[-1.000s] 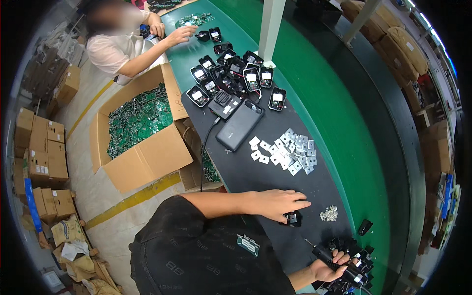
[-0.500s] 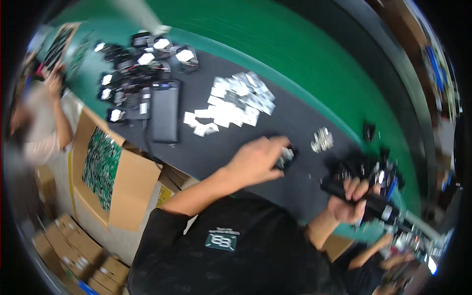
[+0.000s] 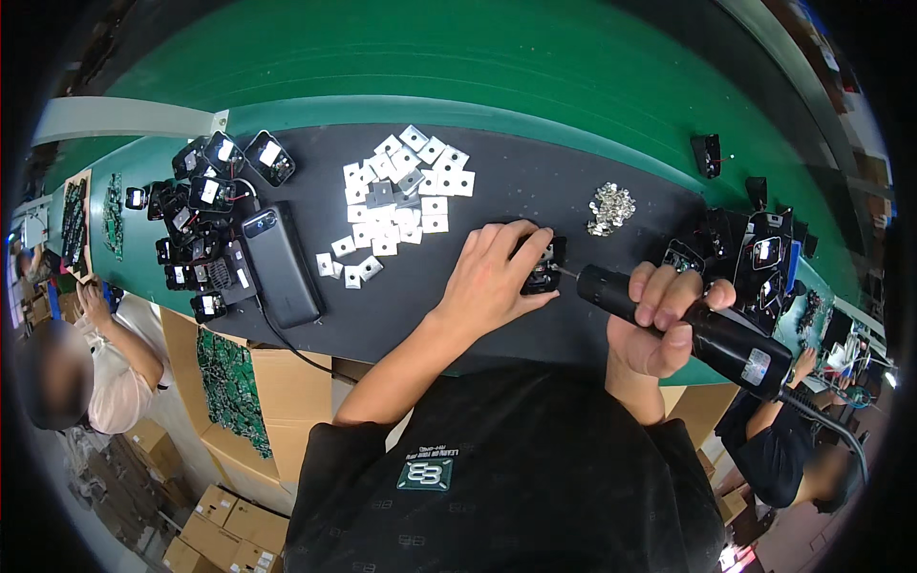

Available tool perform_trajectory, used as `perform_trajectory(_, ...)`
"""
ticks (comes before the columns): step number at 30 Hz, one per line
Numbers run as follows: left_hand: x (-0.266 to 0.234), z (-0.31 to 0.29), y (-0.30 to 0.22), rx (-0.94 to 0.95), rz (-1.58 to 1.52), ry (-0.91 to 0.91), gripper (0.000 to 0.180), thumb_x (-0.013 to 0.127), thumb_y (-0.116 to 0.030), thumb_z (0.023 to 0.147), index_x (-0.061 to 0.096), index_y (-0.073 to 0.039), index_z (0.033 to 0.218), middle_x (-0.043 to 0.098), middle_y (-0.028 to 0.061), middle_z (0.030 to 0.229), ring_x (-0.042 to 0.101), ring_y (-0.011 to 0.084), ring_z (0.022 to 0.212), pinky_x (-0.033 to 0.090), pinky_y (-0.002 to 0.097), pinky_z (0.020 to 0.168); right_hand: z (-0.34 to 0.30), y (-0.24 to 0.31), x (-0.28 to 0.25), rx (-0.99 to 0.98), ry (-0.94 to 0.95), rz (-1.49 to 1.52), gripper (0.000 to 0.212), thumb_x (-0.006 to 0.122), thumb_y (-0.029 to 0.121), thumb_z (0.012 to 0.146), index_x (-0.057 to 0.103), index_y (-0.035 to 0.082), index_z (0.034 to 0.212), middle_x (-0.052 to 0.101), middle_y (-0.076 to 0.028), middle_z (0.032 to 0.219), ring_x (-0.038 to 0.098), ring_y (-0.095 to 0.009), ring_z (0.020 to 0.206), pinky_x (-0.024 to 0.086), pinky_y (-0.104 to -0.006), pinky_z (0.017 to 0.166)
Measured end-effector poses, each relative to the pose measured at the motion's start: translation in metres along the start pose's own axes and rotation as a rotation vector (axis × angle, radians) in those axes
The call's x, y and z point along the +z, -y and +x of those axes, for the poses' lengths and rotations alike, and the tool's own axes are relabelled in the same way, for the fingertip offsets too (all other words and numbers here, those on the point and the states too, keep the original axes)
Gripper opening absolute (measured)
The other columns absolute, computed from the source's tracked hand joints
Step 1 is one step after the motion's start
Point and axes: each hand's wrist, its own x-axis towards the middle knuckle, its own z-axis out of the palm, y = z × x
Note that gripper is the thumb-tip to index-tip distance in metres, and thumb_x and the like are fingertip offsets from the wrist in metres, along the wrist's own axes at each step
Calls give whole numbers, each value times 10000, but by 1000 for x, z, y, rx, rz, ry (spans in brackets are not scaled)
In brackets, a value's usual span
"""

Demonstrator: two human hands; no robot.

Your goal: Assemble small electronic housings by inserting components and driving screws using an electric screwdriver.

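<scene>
Your two hands are apart, each closed on something, over the middle of a dark surface (image 3: 525, 186). Your left hand (image 3: 489, 279) is clamped on a small black housing (image 3: 543, 279), its thumb on the near side and its fingers curled over the far side; the housing sits at centre, just right of your palm. Your right hand (image 3: 659, 320) is wrapped around a thick black electric screwdriver (image 3: 743, 355), which slants from near right toward the housing. Its thin bit points left and reaches the housing's right edge; you cannot tell whether they touch. A cable curves away from the tool's back end to the right.

Beyond the screwdriver's tip, farther off, lies a heap of small silver metal pieces (image 3: 611, 208). Far left of your left hand, square metal plates (image 3: 435, 205) with central holes are spread in a loose pile. Left of them lies a black power bank (image 3: 282, 267), beside a cluster of open black cases (image 3: 212, 194). More black cases (image 3: 731, 239) crowd the right side. Near left, an open cardboard box (image 3: 291, 396) holds green circuit boards (image 3: 229, 387).
</scene>
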Motion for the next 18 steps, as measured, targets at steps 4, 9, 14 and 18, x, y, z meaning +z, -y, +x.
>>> perform_trajectory(4,-2,1,0,-31,-15,1,704,834,-240,536,536,-75,1152,523,81,1090,502,276,932,415,384,814,-1,-7,3,14,-33,-43,468,705,194,775,366,168,1096,448,25,647,459,-111,559,410,-303,629)
perform_trajectory(9,-2,2,2,-42,-22,7,703,838,-251,527,548,-80,1144,522,78,1084,502,272,926,416,382,812,0,-11,7,8,-112,-87,513,687,173,767,362,172,1165,443,23,647,452,-107,561,414,-307,630)
perform_trajectory(14,-2,3,2,-42,-27,0,704,839,-256,524,550,-86,1143,521,77,1070,502,269,920,415,380,805,-1,-17,-2,1,-81,-62,491,670,149,767,369,176,1154,443,21,647,450,-105,563,416,-309,635)
perform_trajectory(18,-1,4,3,-38,-30,-2,694,837,-255,526,555,-90,1138,521,76,1063,502,267,907,412,377,795,-1,-18,-1,4,-89,-62,458,669,135,766,373,174,1113,446,19,647,454,-109,563,419,-307,634)
